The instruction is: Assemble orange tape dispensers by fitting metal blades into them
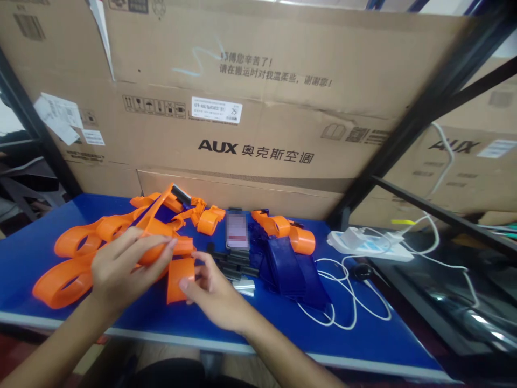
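Note:
My left hand point(121, 264) lies over an orange plastic part point(161, 250) at the near middle of the blue table point(363, 334), with its fingers stretched along it. Just to the right, my right hand point(212, 291) pinches an orange plastic band piece point(180, 280) between thumb and fingers. The two pieces meet between my hands. More orange loop-shaped parts point(68, 261) lie spread to the left and behind.
A phone point(237, 230) stands in a dark holder mid-table beside dark blue plastic pieces point(291, 264) and orange rings point(301, 240). A white power strip point(365, 245) with white cables point(351, 302) lies right. Large cardboard boxes point(258, 108) and black shelf posts point(428, 108) stand behind.

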`<state>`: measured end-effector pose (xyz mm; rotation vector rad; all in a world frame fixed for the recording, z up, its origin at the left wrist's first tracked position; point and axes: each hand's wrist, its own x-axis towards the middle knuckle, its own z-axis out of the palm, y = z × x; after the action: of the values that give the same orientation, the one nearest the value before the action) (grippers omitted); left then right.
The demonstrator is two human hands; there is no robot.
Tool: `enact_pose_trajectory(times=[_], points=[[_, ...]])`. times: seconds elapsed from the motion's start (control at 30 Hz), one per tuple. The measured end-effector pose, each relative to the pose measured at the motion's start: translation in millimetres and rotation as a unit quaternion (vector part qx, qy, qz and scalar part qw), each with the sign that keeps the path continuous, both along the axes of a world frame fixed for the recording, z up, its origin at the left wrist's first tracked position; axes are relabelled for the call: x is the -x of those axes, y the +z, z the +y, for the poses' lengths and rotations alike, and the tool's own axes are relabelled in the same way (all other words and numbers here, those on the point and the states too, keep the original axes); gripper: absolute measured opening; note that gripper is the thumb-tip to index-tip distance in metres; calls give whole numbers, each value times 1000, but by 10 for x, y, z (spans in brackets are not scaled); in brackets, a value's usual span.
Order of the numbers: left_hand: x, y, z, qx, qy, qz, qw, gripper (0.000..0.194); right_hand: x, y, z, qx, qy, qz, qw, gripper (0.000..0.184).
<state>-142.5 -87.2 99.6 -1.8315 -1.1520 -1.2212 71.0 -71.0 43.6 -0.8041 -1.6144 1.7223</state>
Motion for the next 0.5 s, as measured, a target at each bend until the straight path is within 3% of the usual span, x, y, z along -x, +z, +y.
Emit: enact_pose_trajectory(times=[0.27,0.4,0.5], points=[[-381,75,59,7,-93,-154,984,13,-50,-46,-62,-19,-49,-10,999,69],[-478,37,56,3,-94,-184,978,15,-157,5,-169,-9,-74,-14,997,65],[-551,24,70,-4,-107,-198,974,17,-194,30,-202,0,-53,-31,998,57]])
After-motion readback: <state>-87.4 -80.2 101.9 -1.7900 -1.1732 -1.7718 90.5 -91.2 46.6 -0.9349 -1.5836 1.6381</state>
